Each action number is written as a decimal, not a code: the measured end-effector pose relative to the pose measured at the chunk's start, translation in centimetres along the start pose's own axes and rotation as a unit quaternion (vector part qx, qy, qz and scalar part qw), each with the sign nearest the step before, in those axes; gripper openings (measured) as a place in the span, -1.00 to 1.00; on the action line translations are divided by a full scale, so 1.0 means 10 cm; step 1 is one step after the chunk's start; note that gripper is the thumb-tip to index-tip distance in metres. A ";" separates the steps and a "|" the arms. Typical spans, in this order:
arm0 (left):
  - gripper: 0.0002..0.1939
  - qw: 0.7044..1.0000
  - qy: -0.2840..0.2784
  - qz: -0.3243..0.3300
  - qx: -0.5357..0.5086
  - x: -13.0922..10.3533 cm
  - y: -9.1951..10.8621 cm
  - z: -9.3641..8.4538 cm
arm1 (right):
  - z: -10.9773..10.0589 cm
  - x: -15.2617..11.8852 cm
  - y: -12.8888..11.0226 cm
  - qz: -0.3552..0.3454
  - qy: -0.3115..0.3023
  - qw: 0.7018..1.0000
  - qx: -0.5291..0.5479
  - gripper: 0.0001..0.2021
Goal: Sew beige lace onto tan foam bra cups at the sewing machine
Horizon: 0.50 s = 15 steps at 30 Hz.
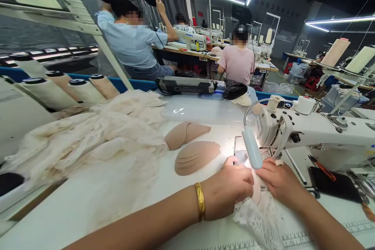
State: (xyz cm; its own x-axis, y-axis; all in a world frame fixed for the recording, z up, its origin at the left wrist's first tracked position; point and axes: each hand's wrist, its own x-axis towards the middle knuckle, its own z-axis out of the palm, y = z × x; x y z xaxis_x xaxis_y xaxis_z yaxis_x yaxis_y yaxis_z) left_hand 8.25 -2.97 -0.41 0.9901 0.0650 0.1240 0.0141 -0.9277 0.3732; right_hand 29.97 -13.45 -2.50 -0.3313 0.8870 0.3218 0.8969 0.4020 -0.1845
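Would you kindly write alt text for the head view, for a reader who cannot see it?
A person's left hand and right hand touch beige fabric and white lace at a white sewing machine, beneath a small lamp. Beige cut pieces and heaped cream lacy cloth lie to the left; behind, co-workers sit near other machines.

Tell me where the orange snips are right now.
In the head view, the orange snips lie at the right, partly on the flat black object, right of your right hand.

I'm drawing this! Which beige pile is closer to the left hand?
The front pile, nearer the person; the back pile lies farther from the left hand.
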 end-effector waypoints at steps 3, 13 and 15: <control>-0.69 0.999 0.029 0.014 0.001 0.01 -0.02 0.03 | 0.00 0.00 0.02 0.012 0.000 1.000 -0.008 -0.69; -0.68 0.997 0.073 0.035 -0.005 0.02 -0.08 0.11 | 0.01 0.01 0.04 0.032 0.006 0.999 -0.015 -0.67; -0.65 0.997 0.070 0.034 -0.004 0.03 -0.08 0.11 | 0.00 0.00 0.03 0.038 0.003 0.999 -0.013 -0.67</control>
State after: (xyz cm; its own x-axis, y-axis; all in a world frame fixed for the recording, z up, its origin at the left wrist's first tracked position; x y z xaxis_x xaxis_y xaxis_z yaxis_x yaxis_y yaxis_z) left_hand 8.64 -2.62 -1.66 0.9596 0.0530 0.2765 -0.0544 -0.9286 0.3671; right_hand 30.24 -13.33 -2.54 -0.2597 0.9138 0.3124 0.9268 0.3267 -0.1852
